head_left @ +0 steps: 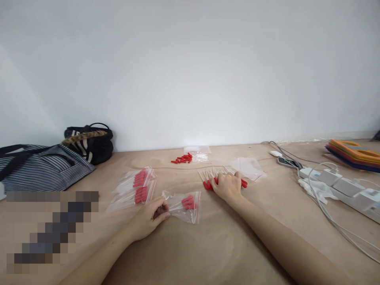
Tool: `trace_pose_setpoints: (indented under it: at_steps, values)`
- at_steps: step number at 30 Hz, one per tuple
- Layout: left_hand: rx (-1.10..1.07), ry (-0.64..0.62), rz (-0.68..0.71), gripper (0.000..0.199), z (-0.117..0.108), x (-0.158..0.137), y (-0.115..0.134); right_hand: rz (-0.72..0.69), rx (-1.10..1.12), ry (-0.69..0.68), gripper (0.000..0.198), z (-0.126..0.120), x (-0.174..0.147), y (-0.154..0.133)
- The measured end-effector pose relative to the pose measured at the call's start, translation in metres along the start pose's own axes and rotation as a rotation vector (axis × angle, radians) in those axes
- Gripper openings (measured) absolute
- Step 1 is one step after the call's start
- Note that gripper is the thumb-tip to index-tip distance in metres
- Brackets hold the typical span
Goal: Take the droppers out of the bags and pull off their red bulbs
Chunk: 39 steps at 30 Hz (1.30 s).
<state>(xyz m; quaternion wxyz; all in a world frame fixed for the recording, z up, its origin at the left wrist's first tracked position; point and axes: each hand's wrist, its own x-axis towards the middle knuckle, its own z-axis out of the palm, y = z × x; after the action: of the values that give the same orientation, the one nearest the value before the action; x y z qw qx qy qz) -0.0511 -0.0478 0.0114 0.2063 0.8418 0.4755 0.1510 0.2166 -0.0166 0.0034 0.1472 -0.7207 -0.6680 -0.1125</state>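
Observation:
My left hand (152,213), fingers curled, grips the left end of a clear zip bag (175,198). Inside that bag lie several thin white sticks with red handles (189,202); its red-striped seal faces right. Farther right, my right hand (227,185) bends down over a row of loose sticks with red handles (244,183). Their thin white ends (204,174) fan out toward the wall, and its fingertips are partly hidden. Left of the hands lie two filled zip bags (123,182), overlapping, with red handles inside.
Loose red handles (182,159) lie by white sticks (201,157) near the wall. An unfilled-looking zip bag (249,168) rests behind my right hand. A power strip (347,186) with cables and coloured sheets (353,154) stand right; a striped bag (50,166) and black bag (102,146) left.

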Motion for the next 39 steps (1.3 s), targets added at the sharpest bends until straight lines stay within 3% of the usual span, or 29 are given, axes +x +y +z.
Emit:
trace_pose_setpoints:
  at_steps: [6, 11, 14, 19, 27, 39]
  values:
    - [-0.033, -0.009, -0.014, 0.011, 0.000, 0.000, -0.001, 0.000, 0.129, 0.164, 0.041, 0.006, -0.011, 0.009]
    - [-0.035, -0.025, -0.035, 0.012, 0.001, 0.000, 0.001, -0.272, 0.515, 0.281, 0.023, 0.006, -0.036, 0.021]
    - [-0.040, -0.023, -0.029, 0.012, 0.001, 0.000, 0.001, -0.372, 0.588, 0.216, 0.019, 0.004, -0.048, 0.019]
    - [-0.056, -0.017, -0.019, 0.012, 0.000, 0.000, 0.002, -0.471, 0.639, -0.015, 0.013, 0.005, -0.054, 0.003]
    - [-0.066, 0.008, 0.062, 0.011, 0.009, 0.003, -0.002, -0.370, 0.614, -0.177, 0.017, 0.002, -0.052, -0.015]
    - [-0.047, 0.054, 0.124, 0.011, 0.013, 0.004, -0.001, -0.308, 0.664, -0.284, 0.025, -0.003, -0.053, -0.020]
